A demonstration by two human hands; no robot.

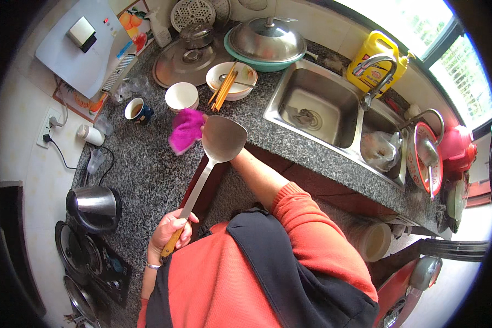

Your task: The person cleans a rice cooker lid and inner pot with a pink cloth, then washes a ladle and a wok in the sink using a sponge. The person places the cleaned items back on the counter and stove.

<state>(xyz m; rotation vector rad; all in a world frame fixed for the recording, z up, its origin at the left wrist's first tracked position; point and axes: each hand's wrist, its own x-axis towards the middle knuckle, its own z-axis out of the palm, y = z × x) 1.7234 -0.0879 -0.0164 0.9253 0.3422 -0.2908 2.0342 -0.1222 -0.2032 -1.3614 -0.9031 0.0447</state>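
Note:
My left hand [174, 231] grips the wooden handle of a metal wok spatula [224, 138], whose broad blade points up and away from me. Behind the blade, my right hand [205, 123] is mostly hidden; it holds a magenta cloth [186, 130] that hangs to its left, over the granite counter [147, 168]. Just beyond the cloth stands a white bowl [182, 96]. To its right, a wider bowl [246, 78] carries a spoon and several chopsticks [223, 90]. A dark cup [138, 110] with brown contents is left of the white bowl.
A steel double sink [315, 106] with a faucet [379, 78] lies to the right, a yellow jug [373, 61] behind it. A domed lid [266, 39] covers a teal basin at the back. An electric kettle [93, 209], cords and pan lids [71, 246] stand at left.

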